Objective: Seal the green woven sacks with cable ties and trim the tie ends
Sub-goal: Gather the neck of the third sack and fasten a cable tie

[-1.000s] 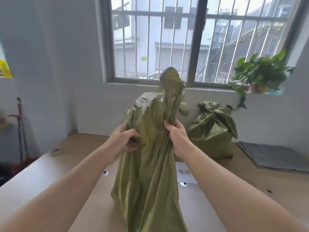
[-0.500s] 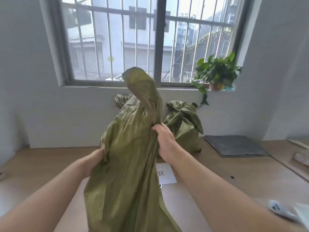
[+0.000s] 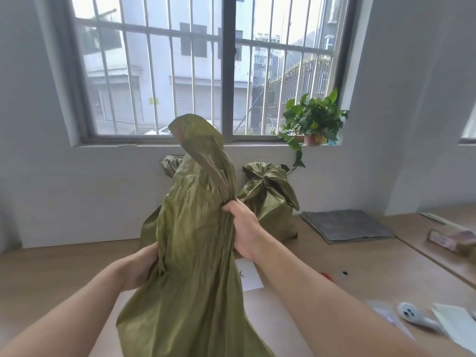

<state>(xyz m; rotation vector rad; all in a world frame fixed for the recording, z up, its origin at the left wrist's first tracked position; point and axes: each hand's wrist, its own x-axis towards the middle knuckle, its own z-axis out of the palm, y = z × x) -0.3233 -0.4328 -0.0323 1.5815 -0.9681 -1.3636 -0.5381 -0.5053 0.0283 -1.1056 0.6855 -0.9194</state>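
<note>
The green sack (image 3: 190, 240) stands on the tabletop (image 3: 360, 266), its contents hidden. The right hand (image 3: 244, 228) has its fingers clenched round the gathered neck, and the left hand (image 3: 139, 266) clutches a side fold. Behind, a tied sack (image 3: 268, 202) sits by the wall, with bare wood to its right.

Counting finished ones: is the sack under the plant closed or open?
Closed: the rear sack is cinched at the neck; what holds it, cannot tell.

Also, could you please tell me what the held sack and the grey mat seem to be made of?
The sack looks like woven plastic, slightly glossy: crisp creases catch the light. The grey mat seems felt or cloth, matte: dull, no shine, though blurred.
</note>
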